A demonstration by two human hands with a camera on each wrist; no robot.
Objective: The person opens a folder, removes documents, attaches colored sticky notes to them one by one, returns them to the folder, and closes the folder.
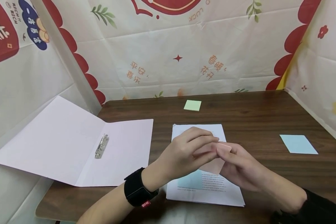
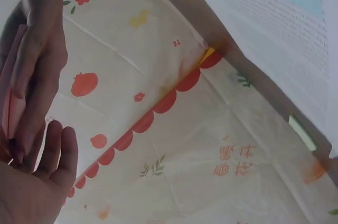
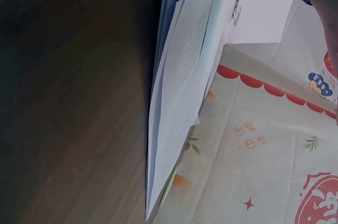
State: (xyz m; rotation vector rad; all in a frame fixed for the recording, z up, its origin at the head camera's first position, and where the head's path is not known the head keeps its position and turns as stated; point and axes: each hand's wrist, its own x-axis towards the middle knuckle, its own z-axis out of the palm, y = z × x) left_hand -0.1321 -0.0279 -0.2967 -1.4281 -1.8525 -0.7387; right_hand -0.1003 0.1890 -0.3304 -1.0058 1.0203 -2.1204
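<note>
A pink sticky note (image 1: 214, 161) is pinched between the fingers of the left hand (image 1: 184, 152) and right hand (image 1: 240, 168), held just above the printed pages (image 1: 204, 189) on the counter (image 1: 263, 115).

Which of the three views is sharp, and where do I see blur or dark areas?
Head view: evenly lit and sharp, though the walls curve at the edges. Left wrist view: pale, washed out, with the left hand soft. Right wrist view: the table is dark and blurred, the paper stack clearer.
</note>
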